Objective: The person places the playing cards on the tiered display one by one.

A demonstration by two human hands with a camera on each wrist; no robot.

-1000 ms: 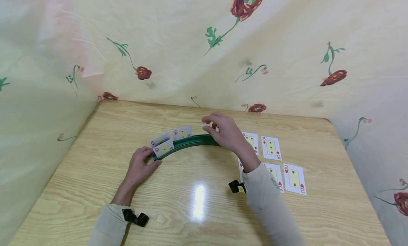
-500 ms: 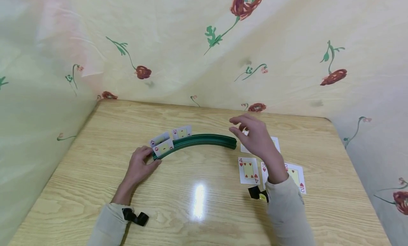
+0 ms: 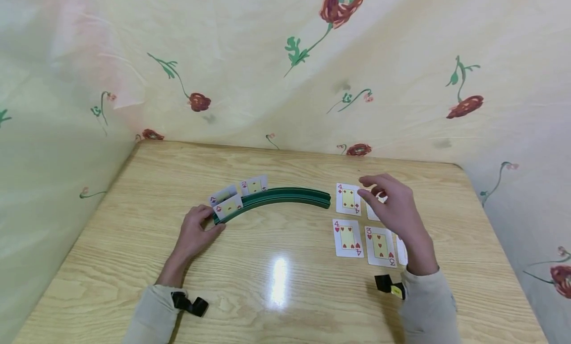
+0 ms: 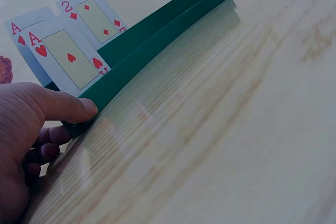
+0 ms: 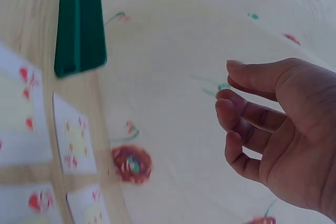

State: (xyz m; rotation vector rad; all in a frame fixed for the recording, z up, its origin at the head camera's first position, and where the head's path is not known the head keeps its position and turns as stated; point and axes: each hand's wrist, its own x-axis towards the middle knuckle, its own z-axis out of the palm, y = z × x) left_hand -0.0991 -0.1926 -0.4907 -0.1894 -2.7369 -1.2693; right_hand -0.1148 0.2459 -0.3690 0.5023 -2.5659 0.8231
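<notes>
A curved green card holder (image 3: 285, 195) lies on the table, and my left hand (image 3: 194, 235) grips its left end, thumb on the front wall and fingers behind. Two rows of cards stand in it: the ace of hearts (image 4: 71, 56) in front, the ace of diamonds (image 4: 16, 30) and the two of diamonds (image 4: 97, 19) at the back. My right hand (image 3: 397, 207) hovers over the flat cards at the right, fingers loosely bent and holding nothing. Beneath it, the three of diamonds (image 3: 372, 213) and the two of hearts (image 3: 402, 251) are partly hidden.
Left of the right hand lie the four of diamonds (image 3: 348, 199), the four of hearts (image 3: 348, 238) and the three of hearts (image 3: 380, 247), face up. A flowered cloth (image 3: 250, 61) hangs behind and beside the wooden table (image 3: 250, 284).
My right hand has moved rightward from above the card holder to over the flat cards, uncovering the holder's right end and both fours. The left hand and standing cards stay put.
</notes>
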